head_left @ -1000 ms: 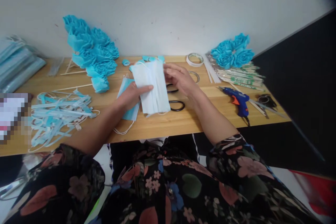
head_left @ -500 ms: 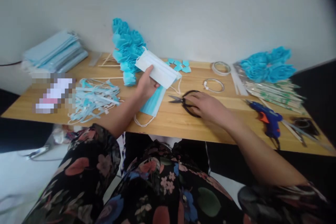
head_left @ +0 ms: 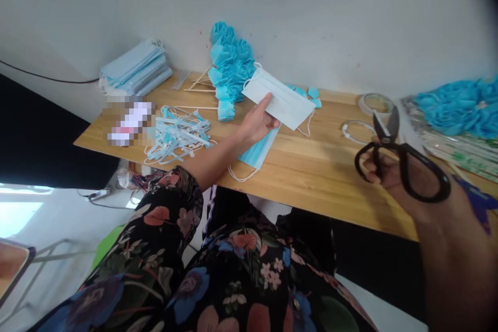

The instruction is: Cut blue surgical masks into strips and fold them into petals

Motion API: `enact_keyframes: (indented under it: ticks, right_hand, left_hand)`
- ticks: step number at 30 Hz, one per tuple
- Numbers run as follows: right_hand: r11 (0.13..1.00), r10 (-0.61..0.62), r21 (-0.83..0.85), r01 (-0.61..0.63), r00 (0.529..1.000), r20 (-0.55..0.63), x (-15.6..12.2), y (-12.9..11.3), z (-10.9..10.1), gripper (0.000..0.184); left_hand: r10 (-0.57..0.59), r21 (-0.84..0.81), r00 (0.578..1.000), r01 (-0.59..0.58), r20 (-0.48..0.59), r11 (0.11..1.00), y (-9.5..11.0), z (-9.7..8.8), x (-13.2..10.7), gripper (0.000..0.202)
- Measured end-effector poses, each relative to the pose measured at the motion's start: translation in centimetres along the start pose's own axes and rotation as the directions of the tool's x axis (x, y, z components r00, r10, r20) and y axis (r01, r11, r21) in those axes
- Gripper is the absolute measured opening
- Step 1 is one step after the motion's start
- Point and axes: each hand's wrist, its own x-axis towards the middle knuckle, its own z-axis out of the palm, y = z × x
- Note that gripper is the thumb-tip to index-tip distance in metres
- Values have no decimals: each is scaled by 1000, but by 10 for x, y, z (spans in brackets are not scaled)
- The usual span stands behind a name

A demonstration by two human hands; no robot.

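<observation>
Near the middle of the table, my left hand (head_left: 259, 122) grips a pale face mask (head_left: 286, 102), thumb on top, with its ear loops hanging loose. Beneath that hand a second, bluer face mask (head_left: 260, 151) lies on the wood. On the right, my right hand (head_left: 392, 176) is raised above the table and holds black-handled scissors (head_left: 408, 166). Their blades point up and stand slightly apart. Part of the fingers is hidden behind the handles.
Cut mask strips (head_left: 177, 135) are heaped at left, beside a blurred-out object (head_left: 130, 123). Stacked masks (head_left: 134, 67) lie behind. Blue flowers (head_left: 231, 70) stand against the wall, more flowers (head_left: 459, 106) at right. A wire coil (head_left: 357, 132), a tape roll (head_left: 375, 104) and a blue glue gun (head_left: 474, 197) lie rightward.
My right hand has lifted the scissors off the table and brought them up toward the right. The left hand keeps its hold on the mask. The whole view has swung left.
</observation>
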Motion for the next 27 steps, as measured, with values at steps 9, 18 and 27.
enact_keyframes:
  ticks: [9,18,27]
  right_hand:
    - [776,47,616,-135,987,156,-22,-18,63,65]
    - [588,-66,805,-80,987,147,-14,-14,87,54]
    - [391,-136,891,-229,943,303,0,-33,104,60]
  left_hand:
    - [-67,-184,998,65,-4,981,-2,2,-2,25]
    - [-76,-108,997,75,-4,991,5,2,-1,19]
    - [-60,-73,997,64,48,995,5,7,-10,27]
